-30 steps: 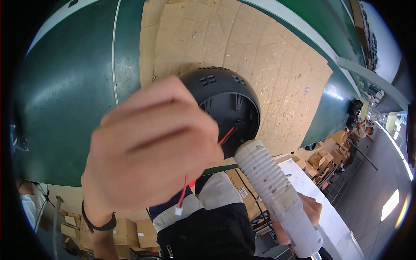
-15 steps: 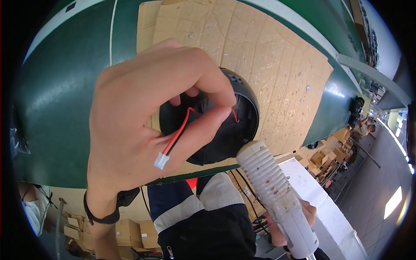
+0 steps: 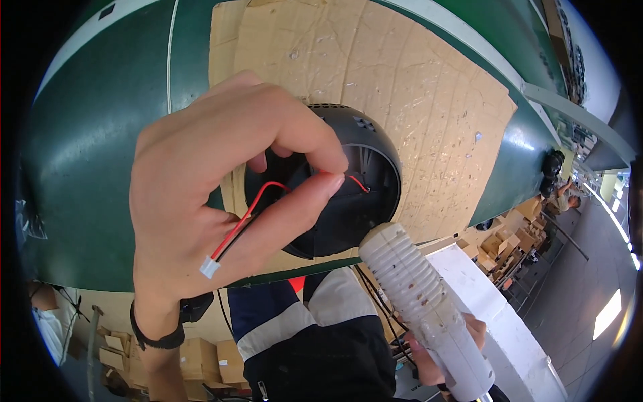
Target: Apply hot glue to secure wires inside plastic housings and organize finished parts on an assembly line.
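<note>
Your left hand is pinching a thin red-and-black plastic-coated wire pair between thumb and forefinger, over the left part of a black rounded plastic housing; from that pinch, 1 red stretch is running to a spot inside the housing's hollow, while the other end is hanging across your thumb, left of the housing, ending in a small white plastic connector; your right hand is gripping a white ribbed cylindrical plastic tool, below and right of the housing; the tool's tip is pointing at the housing's lower rim, whether touching you cannot tell; a flat brown cardboard sheet is lying under the housing, covering part of a smooth green tabletop.
</note>
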A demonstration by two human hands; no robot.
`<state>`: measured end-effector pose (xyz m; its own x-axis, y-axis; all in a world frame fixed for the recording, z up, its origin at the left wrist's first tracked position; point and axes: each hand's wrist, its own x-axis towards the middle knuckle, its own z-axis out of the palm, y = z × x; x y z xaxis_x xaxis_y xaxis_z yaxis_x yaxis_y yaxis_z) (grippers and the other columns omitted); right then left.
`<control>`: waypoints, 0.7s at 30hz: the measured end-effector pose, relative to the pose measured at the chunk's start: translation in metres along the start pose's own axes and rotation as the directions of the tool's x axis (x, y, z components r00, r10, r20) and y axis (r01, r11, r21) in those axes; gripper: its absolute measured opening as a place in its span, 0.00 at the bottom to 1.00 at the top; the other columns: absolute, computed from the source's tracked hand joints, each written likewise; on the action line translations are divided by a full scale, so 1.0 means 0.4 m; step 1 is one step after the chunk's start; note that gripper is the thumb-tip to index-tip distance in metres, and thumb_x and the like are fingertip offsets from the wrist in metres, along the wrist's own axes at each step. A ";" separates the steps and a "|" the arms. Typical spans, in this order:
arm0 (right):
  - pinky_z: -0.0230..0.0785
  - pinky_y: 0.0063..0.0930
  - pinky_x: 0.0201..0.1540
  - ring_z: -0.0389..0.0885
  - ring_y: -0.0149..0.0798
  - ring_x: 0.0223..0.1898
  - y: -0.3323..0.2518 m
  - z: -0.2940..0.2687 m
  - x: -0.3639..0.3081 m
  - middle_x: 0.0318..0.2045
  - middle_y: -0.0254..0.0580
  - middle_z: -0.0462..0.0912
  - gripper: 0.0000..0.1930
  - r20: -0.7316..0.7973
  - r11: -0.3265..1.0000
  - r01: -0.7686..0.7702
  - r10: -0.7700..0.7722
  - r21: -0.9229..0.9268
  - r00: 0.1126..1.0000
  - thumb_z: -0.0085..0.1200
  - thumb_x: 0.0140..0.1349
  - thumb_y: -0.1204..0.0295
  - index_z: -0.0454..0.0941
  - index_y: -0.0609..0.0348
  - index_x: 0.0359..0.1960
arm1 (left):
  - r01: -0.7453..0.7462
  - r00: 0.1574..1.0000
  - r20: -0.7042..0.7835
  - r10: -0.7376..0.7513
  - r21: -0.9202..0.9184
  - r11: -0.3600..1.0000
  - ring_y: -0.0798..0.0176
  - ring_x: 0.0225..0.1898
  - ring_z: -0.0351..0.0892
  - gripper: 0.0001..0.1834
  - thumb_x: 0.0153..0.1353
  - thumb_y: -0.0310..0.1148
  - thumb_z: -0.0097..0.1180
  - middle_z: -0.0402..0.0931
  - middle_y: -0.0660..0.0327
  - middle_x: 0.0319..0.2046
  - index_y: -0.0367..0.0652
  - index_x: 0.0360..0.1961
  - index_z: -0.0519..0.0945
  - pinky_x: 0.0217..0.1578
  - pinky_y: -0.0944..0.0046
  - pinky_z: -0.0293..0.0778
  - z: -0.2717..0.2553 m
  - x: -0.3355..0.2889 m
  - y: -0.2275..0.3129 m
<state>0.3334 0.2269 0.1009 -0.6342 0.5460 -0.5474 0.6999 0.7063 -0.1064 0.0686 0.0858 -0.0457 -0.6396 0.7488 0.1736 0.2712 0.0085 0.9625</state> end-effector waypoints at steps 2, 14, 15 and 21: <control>0.71 0.38 0.43 0.81 0.42 0.34 -0.032 -0.003 0.011 0.33 0.40 0.85 0.23 0.007 0.995 0.082 -0.081 -0.063 0.997 0.71 0.51 0.51 0.80 0.58 0.35 | -0.003 1.000 -0.007 0.003 0.007 1.000 0.67 0.30 0.75 0.14 0.43 0.13 0.65 0.81 0.58 0.30 0.40 0.31 0.81 0.28 0.71 0.64 -0.008 -0.005 0.000; 0.77 0.28 0.31 0.85 0.41 0.34 -0.046 0.015 0.010 0.37 0.54 0.84 0.35 0.031 0.764 -0.216 0.249 0.608 0.968 0.65 0.55 0.63 0.66 0.67 0.61 | -0.020 1.000 -0.007 0.020 0.000 1.000 0.67 0.30 0.75 0.14 0.43 0.13 0.65 0.81 0.58 0.30 0.40 0.31 0.81 0.28 0.71 0.64 -0.009 -0.006 0.000; 0.77 0.28 0.31 0.85 0.41 0.34 -0.037 0.013 0.011 0.37 0.54 0.84 0.35 0.035 0.761 -0.217 0.249 0.612 0.968 0.65 0.55 0.63 0.66 0.67 0.61 | -0.018 1.000 -0.003 0.018 0.005 1.000 0.67 0.30 0.75 0.14 0.43 0.13 0.65 0.81 0.58 0.30 0.40 0.31 0.81 0.28 0.71 0.64 -0.005 -0.003 0.000; 0.78 0.28 0.31 0.84 0.38 0.31 0.024 -0.012 -0.017 0.39 0.51 0.85 0.28 0.091 0.972 0.233 -0.231 -0.009 0.969 0.62 0.58 0.57 0.76 0.67 0.53 | -0.019 1.000 0.002 0.019 0.008 1.000 0.67 0.30 0.75 0.14 0.44 0.12 0.64 0.81 0.58 0.31 0.40 0.32 0.81 0.28 0.70 0.64 -0.012 -0.008 0.000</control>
<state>0.3427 0.2323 0.1076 -0.7465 0.3245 -0.5808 0.5298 0.8181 -0.2238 0.0674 0.0802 -0.0452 -0.6330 0.7502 0.1911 0.2887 -0.0003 0.9574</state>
